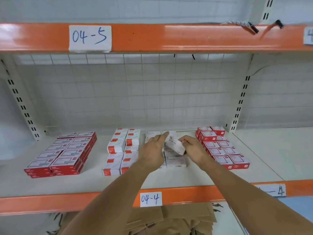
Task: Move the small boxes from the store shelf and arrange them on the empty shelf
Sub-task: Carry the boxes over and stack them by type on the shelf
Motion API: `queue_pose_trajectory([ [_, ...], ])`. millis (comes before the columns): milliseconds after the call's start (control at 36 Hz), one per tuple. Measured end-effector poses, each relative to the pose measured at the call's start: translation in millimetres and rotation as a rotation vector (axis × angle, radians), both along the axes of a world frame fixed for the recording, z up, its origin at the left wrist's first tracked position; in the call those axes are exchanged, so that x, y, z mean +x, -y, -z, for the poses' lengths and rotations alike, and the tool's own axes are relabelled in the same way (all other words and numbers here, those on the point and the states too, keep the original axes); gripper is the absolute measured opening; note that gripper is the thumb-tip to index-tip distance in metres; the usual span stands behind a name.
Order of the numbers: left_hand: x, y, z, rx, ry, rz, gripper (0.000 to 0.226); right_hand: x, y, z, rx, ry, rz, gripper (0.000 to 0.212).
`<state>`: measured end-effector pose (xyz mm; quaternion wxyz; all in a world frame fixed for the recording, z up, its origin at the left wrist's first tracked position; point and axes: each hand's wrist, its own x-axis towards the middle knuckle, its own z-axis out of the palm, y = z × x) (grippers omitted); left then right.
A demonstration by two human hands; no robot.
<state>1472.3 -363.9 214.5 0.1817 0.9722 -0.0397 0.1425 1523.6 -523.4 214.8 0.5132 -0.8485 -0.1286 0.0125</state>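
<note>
Both my arms reach onto the white shelf (118, 184) marked 04-4. My right hand (193, 147) grips a small white staples box (175, 144), held tilted above a stack of the same white staples boxes (175, 161). My left hand (153, 148) is beside it with fingers extended, touching the box's left side. Left of the hands stand white boxes with red ends (122, 150). Red and white boxes (62, 154) fill the shelf's left part, and more red boxes (220, 146) sit to the right.
The orange beam (169, 37) of shelf 04-5 runs overhead with a wire grid back panel (135, 92) behind. Brown paper bags (171, 219) lie on the level below. Bare shelf surface shows at the far right (271, 150).
</note>
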Motion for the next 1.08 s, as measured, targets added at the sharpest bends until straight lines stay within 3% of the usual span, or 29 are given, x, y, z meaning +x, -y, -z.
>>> queue_pose_trajectory([
  [111,2,9,-2,-0.041,-0.019,0.078,0.062,1,-1,-6,0.018,-0.004,-0.003,0.030],
  [361,14,8,-6,-0.090,-0.040,-0.026,0.042,1,-1,-12,0.054,0.022,-0.007,0.026],
  [528,21,8,-3,0.017,-0.020,-0.076,0.042,7,1,-8,-0.396,0.160,-0.096,0.044],
  [694,24,1,6,0.158,0.014,-0.129,0.046,16,4,2,-0.560,0.229,-0.005,0.042],
  [1083,24,-17,12,0.152,-0.056,-0.224,0.039,30,-17,21,-0.514,0.227,0.016,0.042],
])
